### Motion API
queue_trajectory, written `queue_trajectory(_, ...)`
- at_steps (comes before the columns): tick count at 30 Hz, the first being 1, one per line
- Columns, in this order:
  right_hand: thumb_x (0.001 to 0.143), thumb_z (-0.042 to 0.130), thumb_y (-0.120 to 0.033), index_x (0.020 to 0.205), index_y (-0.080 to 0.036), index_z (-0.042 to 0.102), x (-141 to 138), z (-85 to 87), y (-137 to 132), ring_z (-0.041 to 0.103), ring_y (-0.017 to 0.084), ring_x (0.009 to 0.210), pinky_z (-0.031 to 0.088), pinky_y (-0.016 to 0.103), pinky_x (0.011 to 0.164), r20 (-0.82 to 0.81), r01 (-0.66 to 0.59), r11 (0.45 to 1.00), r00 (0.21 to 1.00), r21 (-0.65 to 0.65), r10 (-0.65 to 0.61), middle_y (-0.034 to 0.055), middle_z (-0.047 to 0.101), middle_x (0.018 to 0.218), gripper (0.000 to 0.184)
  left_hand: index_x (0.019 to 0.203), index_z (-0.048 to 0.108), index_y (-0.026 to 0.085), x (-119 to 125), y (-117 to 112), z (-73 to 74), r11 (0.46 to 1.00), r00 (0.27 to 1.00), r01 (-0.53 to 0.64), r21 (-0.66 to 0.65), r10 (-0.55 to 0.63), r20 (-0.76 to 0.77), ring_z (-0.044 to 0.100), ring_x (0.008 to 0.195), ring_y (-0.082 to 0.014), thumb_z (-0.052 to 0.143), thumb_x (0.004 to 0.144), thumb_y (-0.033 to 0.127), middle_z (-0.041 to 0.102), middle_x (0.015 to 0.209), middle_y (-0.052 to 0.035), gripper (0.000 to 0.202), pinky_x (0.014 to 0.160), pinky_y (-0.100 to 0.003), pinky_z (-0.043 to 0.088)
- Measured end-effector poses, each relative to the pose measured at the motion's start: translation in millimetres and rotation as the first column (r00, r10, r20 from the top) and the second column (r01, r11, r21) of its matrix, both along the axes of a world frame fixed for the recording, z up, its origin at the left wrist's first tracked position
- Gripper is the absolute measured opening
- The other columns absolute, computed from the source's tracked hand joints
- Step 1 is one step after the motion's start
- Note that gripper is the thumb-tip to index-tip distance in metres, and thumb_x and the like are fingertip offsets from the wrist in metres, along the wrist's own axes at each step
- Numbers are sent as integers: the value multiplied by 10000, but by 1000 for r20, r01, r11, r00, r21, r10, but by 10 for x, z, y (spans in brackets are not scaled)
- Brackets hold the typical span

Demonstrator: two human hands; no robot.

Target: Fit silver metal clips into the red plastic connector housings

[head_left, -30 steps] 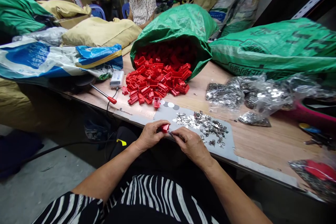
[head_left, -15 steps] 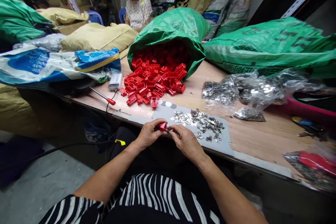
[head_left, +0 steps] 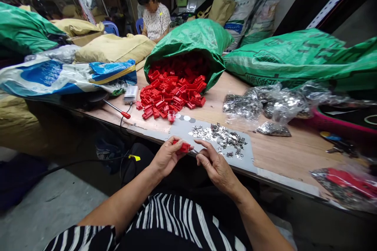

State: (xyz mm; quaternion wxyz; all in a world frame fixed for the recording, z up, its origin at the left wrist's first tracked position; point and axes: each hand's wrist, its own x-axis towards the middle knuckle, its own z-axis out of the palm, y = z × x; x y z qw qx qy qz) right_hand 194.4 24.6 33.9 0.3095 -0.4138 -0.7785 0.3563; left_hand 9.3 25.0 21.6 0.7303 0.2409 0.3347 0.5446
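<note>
My left hand (head_left: 167, 157) is closed around a small red plastic part (head_left: 183, 147) at the near edge of the wooden table (head_left: 294, 157). My right hand (head_left: 214, 164) sits just right of it, fingers curled, the tips close to the red part; a thin metal piece seems to show between them. A scatter of small shiny metal pieces (head_left: 221, 136) lies on a grey mat (head_left: 182, 127) just beyond my hands. Further back, a pile of red plastic parts (head_left: 171, 94) spills from an open green sack (head_left: 191, 43).
Clear bags of metal pieces (head_left: 265, 104) lie right of the mat. A red-handled tool (head_left: 118, 109) and a small white box (head_left: 130, 94) sit left of the pile. Green, tan and blue-white sacks crowd the table. Another person (head_left: 154, 13) sits at the far end.
My right hand has drawn slightly back and to the right from the red part, its fingers loosening. The left hand keeps holding the part. The camera has tilted a little.
</note>
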Motion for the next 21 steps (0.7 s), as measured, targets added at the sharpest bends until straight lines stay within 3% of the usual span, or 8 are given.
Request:
queue_trajectory(2,972,391,-274,1420,-215,353,-15,34,-26,567,130,594,480,246,658,27,-34,999,999,-3,35,-34,595,656,453,791,554,167,23,-42,19,995,992,39,-96,-27,123,704,892,-208,718,766,288,697,803,-22,206,950,-373,470)
queue_trajectory(5,975,394,-316,1411,-216,407,-27,48,-49,622,148,646,500,254,663,64,-41,999,997,4,41,-2,657,721,447,837,612,134,53,-83,31,979,977,57,-196,-15,212,708,827,-191,655,823,245,715,830,-53,120,942,-370,488)
queue_trajectory(8,973,402,-329,1358,-233,481,-23,38,-62,683,191,874,530,288,774,68,-39,998,997,41,36,53,715,981,405,853,641,104,86,-111,58,965,965,75,-253,-6,262,702,766,-168,581,878,215,716,830,-70,129,905,-355,514)
queue_trajectory(12,966,420,-295,1309,-240,535,-28,6,-62,653,215,1064,516,329,907,54,-21,991,998,131,14,71,659,1222,366,838,648,96,133,-146,97,957,952,52,-286,38,302,699,745,-156,526,914,202,718,817,-71,179,922,-364,521)
queue_trajectory(16,966,415,-304,1174,-236,635,-55,-47,-31,689,207,954,539,312,851,-2,60,984,998,165,-61,64,708,1108,310,846,648,95,180,-173,75,956,950,58,-287,36,311,706,796,-179,554,904,232,723,834,-81,176,1001,-417,481)
queue_trajectory(21,977,392,-356,1113,-218,667,-76,-109,13,694,193,799,544,276,739,-25,81,995,996,63,-80,41,721,836,336,891,639,109,143,-190,-55,964,951,56,-260,28,307,713,842,-200,625,859,249,730,886,-87,144,1010,-429,459)
